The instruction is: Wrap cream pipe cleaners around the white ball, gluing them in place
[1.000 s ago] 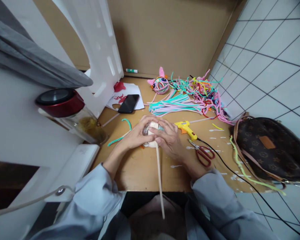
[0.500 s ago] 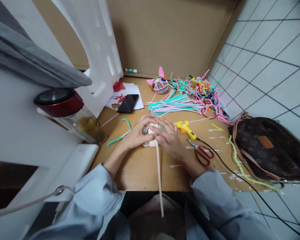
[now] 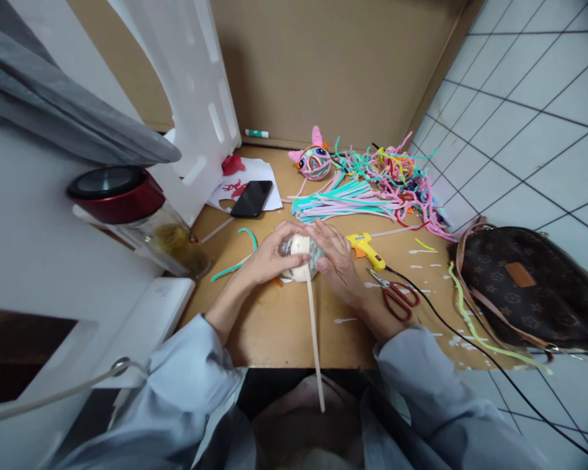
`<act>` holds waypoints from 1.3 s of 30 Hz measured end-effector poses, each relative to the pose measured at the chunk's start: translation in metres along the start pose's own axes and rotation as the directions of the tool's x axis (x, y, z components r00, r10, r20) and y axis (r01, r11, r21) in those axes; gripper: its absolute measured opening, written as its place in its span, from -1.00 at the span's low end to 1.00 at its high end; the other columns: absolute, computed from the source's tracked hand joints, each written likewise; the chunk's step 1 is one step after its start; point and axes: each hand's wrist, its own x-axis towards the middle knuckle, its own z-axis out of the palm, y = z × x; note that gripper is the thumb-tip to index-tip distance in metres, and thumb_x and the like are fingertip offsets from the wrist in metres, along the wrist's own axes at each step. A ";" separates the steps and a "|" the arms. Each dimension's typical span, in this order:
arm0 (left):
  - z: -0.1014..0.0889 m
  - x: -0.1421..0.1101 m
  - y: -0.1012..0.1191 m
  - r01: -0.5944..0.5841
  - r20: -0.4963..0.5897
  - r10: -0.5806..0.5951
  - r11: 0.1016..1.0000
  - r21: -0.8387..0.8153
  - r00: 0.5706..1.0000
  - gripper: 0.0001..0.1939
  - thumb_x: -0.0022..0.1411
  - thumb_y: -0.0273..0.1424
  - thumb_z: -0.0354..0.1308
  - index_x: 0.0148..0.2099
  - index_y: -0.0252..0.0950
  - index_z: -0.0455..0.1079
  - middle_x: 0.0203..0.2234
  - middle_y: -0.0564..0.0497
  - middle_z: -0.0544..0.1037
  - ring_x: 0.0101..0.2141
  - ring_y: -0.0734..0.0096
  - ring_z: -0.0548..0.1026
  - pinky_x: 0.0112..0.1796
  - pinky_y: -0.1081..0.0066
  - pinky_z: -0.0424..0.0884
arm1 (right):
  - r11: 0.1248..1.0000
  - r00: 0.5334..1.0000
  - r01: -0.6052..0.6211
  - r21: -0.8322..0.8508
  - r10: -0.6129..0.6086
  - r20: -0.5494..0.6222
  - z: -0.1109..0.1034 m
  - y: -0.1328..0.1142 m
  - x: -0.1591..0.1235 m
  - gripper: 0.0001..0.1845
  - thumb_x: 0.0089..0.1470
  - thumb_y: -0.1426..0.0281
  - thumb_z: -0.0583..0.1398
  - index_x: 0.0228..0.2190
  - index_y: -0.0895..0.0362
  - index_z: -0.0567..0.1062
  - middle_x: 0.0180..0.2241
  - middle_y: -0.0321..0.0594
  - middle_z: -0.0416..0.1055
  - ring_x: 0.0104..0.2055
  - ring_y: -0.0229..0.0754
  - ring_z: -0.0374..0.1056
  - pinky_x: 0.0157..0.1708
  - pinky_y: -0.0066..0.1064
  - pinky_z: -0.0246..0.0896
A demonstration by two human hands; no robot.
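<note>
Between my hands is a round, see-through ball with a cream band around its middle. A cream fuzzy craft stem hangs from its lower side past the table edge. My left hand wraps the ball from the left, its thumb pressing the cream band. On the right, my right hand cups the ball with bent fingers over its upper side, thumb close to the surface. Part of the ball is hidden under the fingers. Beyond it sits a finished-looking ball figure with eyes and pink ears.
A yellow glue gun and red-handled scissors lie right of my hands. Behind are bundled stems and a tangled colourful heap. A phone and glass bottle stand left; a brown bag rests right.
My right hand has opened away from the ball slightly, its thumb shifting right, so more of the cream band shows. The left hand keeps its hold.
</note>
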 end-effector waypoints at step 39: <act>0.000 0.005 -0.005 0.252 -0.160 -0.304 0.926 -0.283 0.939 -0.57 -0.15 -0.27 0.32 -0.19 -0.29 0.38 -0.35 0.09 0.44 -0.46 0.50 0.33 -0.43 0.51 0.27 | 0.973 0.996 -0.088 0.213 0.093 -0.012 -0.006 -0.003 0.006 -0.31 0.31 -0.06 -0.14 0.27 0.01 0.27 0.28 -0.14 0.25 0.35 0.01 0.12 0.35 -0.04 -0.01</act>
